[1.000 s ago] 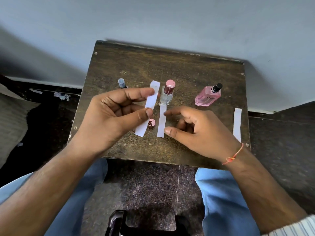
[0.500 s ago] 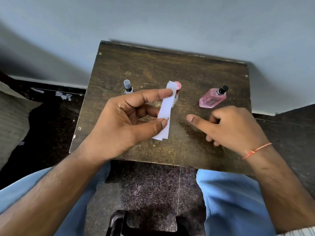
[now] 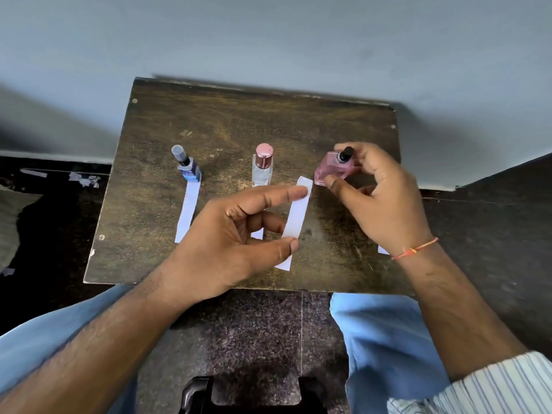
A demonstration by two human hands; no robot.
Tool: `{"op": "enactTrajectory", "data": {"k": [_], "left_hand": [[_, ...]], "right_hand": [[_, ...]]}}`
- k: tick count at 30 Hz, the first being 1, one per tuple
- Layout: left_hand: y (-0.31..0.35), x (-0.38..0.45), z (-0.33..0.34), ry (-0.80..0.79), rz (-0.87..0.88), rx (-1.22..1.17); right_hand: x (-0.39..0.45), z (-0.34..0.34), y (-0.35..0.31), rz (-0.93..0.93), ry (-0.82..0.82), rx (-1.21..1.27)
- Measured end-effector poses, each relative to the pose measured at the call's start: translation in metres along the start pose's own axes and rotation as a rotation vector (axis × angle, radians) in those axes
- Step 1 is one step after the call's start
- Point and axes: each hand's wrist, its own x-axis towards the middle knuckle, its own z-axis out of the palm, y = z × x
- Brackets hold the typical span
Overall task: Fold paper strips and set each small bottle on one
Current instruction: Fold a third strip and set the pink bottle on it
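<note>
Small wooden table (image 3: 343, 130), three bottles in a row. Left hand (image 3: 227, 243) above centre, pinching a paper strip (image 3: 295, 216) between forefinger and thumb, long axis running near to far. Just right of its far end: pink bottle (image 3: 330, 170), tilted, gripped by curled right hand (image 3: 379, 192).

Soft, even daylight; faint shadows, slight motion blur, wide-angle bending at the edges.

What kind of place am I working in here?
Probably a plain room at home, not a workshop: a small worn wooden table pushed against a bare painted wall, a dark speckled stone floor, and paper scraps lying by the skirting.
</note>
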Motion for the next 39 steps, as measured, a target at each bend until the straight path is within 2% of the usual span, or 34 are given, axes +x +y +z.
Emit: {"op": "enactTrajectory", "data": {"k": [5,9,11,14,21,25,32,39], "left_hand": [[-0.006,0.004,0.001,-0.007,0.001,0.015],[-0.007,0.009,0.004,0.025,0.024,0.003],[-0.011,0.01,0.007,0.033,0.033,0.005],[-0.018,0.013,0.009,0.055,0.051,0.038],[-0.02,0.018,0.011,0.083,0.075,0.041],[-0.018,0.019,0.012,0.089,0.093,0.059],[-0.017,0.019,0.01,0.093,0.077,0.1],[-0.019,0.019,0.008,0.095,0.029,0.116]], "right_hand": [[-0.001,-0.005,0.007,0.06,0.003,0.132],[-0.005,-0.01,-0.001,0.31,-0.022,0.525],[-0.006,-0.014,-0.008,0.433,-0.084,0.709],[-0.006,-0.019,-0.012,0.52,-0.178,0.944],[-0.009,-0.024,-0.018,0.57,-0.412,1.162],[-0.01,-0.022,-0.021,0.571,-0.464,1.183],[-0.009,-0.019,-0.028,0.555,-0.36,1.025],[-0.011,-0.016,-0.03,0.526,-0.343,0.933]]}}
